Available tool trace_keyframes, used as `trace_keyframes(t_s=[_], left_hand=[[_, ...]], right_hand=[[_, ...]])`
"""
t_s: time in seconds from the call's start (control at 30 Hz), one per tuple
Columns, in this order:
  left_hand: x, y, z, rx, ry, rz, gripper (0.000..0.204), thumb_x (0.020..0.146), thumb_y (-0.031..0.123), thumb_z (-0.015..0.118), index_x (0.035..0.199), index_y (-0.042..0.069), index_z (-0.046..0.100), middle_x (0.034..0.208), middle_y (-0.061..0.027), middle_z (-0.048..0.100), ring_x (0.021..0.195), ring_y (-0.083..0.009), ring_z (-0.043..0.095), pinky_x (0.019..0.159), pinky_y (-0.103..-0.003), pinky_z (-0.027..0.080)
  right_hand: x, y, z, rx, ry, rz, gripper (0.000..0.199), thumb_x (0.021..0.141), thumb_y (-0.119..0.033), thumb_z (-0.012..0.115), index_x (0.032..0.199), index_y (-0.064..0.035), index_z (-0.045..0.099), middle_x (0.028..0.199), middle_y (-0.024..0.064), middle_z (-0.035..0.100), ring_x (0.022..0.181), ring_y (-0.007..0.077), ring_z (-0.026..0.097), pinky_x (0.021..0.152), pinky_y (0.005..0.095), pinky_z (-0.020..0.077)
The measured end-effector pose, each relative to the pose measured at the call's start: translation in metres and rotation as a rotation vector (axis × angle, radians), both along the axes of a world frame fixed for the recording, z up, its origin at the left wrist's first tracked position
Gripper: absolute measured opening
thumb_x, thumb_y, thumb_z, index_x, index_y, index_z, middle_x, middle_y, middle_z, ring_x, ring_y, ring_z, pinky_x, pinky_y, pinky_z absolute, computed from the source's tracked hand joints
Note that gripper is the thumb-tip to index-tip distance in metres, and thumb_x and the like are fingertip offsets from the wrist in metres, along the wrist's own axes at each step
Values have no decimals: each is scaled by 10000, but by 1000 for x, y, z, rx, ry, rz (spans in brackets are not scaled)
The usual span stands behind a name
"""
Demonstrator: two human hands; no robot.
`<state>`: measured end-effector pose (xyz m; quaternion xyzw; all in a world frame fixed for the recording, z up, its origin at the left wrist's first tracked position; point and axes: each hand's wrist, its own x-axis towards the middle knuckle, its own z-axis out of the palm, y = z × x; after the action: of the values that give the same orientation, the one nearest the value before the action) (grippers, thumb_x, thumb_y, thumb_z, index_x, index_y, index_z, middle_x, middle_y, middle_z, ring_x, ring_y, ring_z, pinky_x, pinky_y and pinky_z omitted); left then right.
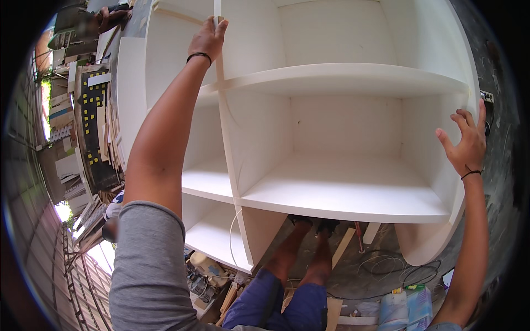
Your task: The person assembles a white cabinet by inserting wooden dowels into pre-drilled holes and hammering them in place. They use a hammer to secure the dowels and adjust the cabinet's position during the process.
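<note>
A large white shelf unit (342,190) with several open compartments fills the middle of the view. My left hand (208,41) is closed around the front edge of its upright divider (225,118), high up. On the far right, my right hand (466,140) rests against the edge of the side panel (469,60), fingers spread and thumb apart. A thin pale strip (231,237) curves loose beside the divider's lower end. Both wrists carry a dark band.
My legs (309,265) stand beneath the unit's lower shelf. Cables (428,270) and plastic packages (406,309) lie on the floor at lower right. Tools and wood offcuts (207,273) crowd the lower left. Stacked boards (105,132) stand further left; another person (113,16) is at upper left.
</note>
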<state>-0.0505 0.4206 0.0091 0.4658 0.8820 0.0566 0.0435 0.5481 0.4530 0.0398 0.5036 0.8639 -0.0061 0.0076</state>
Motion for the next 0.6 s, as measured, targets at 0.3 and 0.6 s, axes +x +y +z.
trace_keyframes(t_s=[0.3,0.6], left_hand=[[14,1,-2,-22,294,-140,502,962,575,414,1280,198,511,1171,-49,662,1049,-302,637,837,-455,511],[-9,-1,-20,204,219,-294,390,937,426,554,1244,187,527,1008,-166,700,892,-401,666,752,-500,532]], right_hand=[[6,2,-6,44,-70,8,476,767,-449,768,1033,-62,695,1224,95,626,1450,338,248,1067,514,396],[5,1,-10,76,-125,1,476,776,-454,761,1044,-66,694,1233,92,625,1452,314,249,1074,482,402]])
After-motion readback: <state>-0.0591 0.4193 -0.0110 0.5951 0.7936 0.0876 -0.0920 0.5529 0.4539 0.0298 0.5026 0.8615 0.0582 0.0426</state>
